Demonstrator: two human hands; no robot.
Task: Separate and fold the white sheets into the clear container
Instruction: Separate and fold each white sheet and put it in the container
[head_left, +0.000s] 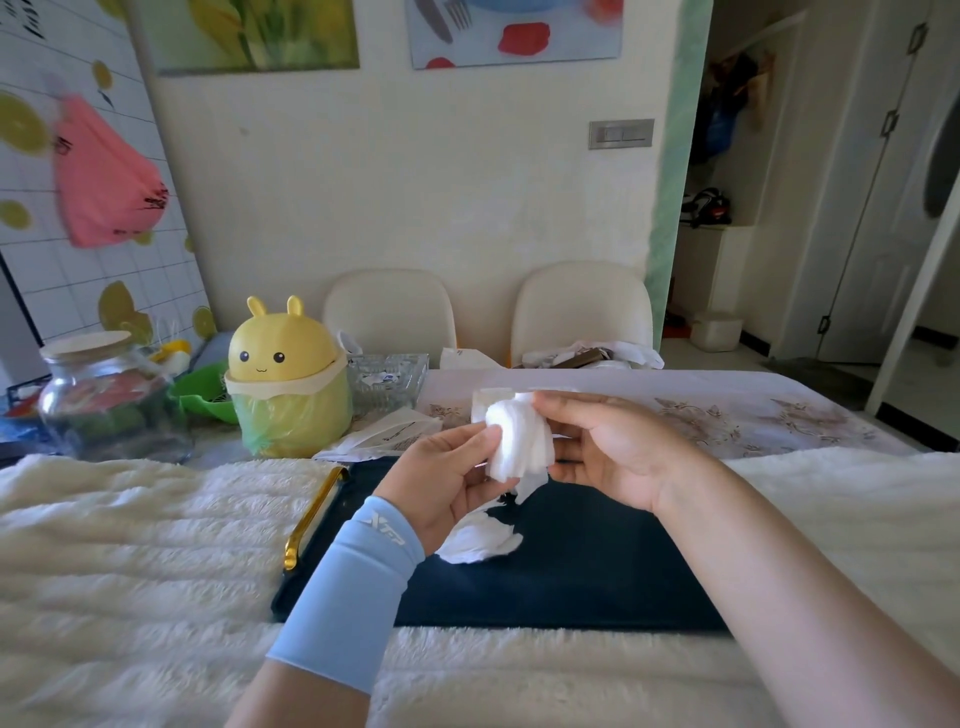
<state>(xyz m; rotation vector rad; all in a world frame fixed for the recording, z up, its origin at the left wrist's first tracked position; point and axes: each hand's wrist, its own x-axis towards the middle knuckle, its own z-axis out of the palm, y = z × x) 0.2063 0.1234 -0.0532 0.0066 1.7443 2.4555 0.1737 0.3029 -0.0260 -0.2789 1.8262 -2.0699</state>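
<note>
Both hands hold a wad of thin white sheets (519, 441) above a dark blue tray (582, 561). My left hand (447, 473), with a light blue sleeve on the forearm, pinches the wad's left edge with the thumb. My right hand (618, 447) grips its right side, fingers on top. Another crumpled white sheet (480, 540) lies on the tray just below my left wrist. A clear glass container (387, 382) stands farther back on the table, behind and left of the hands.
A yellow rabbit-shaped bin (288, 379) with a green liner stands at left, beside a glass jar (104, 395) and a green bowl (205, 395). Loose papers (384, 434) lie behind the tray. A fluffy white cloth (156, 545) covers the near table. Two cream chairs (389, 312) stand at the wall.
</note>
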